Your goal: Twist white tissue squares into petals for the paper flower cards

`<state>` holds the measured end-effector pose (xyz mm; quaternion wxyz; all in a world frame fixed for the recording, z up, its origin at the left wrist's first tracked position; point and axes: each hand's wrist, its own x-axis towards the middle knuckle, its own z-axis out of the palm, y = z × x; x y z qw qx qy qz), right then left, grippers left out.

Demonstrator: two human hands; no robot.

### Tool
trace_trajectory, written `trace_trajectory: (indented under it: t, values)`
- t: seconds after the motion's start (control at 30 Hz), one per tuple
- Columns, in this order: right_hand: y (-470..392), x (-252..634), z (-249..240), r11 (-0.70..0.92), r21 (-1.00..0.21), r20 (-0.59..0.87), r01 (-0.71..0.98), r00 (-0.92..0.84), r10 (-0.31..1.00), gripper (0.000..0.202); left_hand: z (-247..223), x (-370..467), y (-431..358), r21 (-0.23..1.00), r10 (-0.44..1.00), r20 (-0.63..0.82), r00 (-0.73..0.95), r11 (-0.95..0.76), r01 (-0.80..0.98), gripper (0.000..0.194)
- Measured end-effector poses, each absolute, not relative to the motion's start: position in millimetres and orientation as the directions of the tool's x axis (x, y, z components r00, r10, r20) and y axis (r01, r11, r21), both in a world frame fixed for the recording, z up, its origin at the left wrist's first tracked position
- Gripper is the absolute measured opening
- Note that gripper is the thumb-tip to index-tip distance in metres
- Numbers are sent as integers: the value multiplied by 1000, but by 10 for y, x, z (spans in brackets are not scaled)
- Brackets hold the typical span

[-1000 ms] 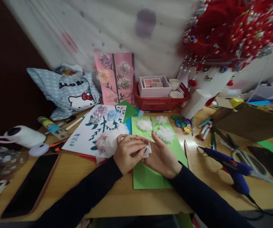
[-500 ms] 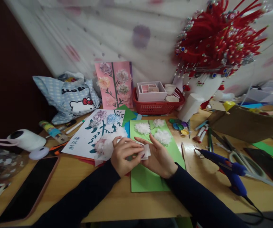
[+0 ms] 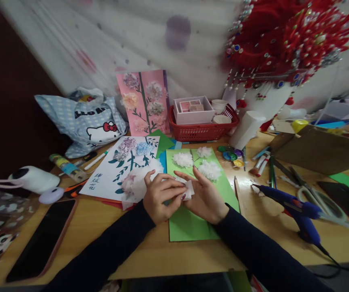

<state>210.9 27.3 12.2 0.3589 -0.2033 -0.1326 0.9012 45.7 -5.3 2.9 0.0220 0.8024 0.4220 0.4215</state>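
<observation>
Between my two hands is a small folded piece of white tissue [image 3: 189, 190]. My left hand [image 3: 163, 196] pinches it from above, fingers curled over its near side. Palm up beneath it, my right hand [image 3: 206, 198] has its fingers apart, and the tissue rests against the palm and fingers. Below them lies a green sheet [image 3: 192, 227] with white ruffled paper flowers [image 3: 210, 170] on its upper part. Left of it, a white sheet [image 3: 98, 174] bears painted leaves and colored flowers, with loose white tissue [image 3: 150, 170] on its right side.
A blue glue gun [image 3: 296, 205] and scissors [image 3: 317, 194] lie at right. A phone [image 3: 42, 239] is at left, near a white bottle [image 3: 37, 179]. Behind stand a red basket [image 3: 201, 132], a pink flower picture [image 3: 144, 101], a patterned bag [image 3: 86, 121] and a red beaded headdress [image 3: 283, 48].
The view has shifted slightly. My hands hold nearly the same pose around the white tissue, with only small finger movement.
</observation>
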Motion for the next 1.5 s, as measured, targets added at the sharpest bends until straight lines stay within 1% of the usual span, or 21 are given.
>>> trace_trajectory:
  t: [0.23, 0.33, 0.67, 0.93, 1.13, 1.33, 1.5]
  values:
    - [246, 2121, 137, -706, -397, -272, -586, -659, 701, 40, 32, 476, -53, 377, 668, 693, 270, -656, 654, 14]
    - [239, 2128, 144, -698, -413, -261, -585, -658, 706, 41, 32, 481, -53, 378, 673, 687, 272, -652, 657, 10]
    - [242, 2119, 158, -699, -395, -285, -596, -644, 710, 40, -3, 495, -63, 417, 694, 682, 231, -629, 656, 22]
    - [244, 2128, 146, -696, -402, -298, -595, -634, 714, 41, 21, 484, -59, 391, 694, 668, 268, -634, 667, 15]
    - [240, 2115, 146, -697, -387, -291, -603, -638, 713, 39, -4, 478, -46, 399, 719, 645, 260, -607, 687, 16]
    - [237, 2115, 145, -688, -432, -261, -583, -649, 715, 41, 6, 486, -51, 363, 694, 668, 268, -619, 697, 7]
    - [246, 2125, 138, -695, -419, -278, -585, -646, 711, 40, 25, 499, -72, 381, 697, 671, 252, -616, 689, 11]
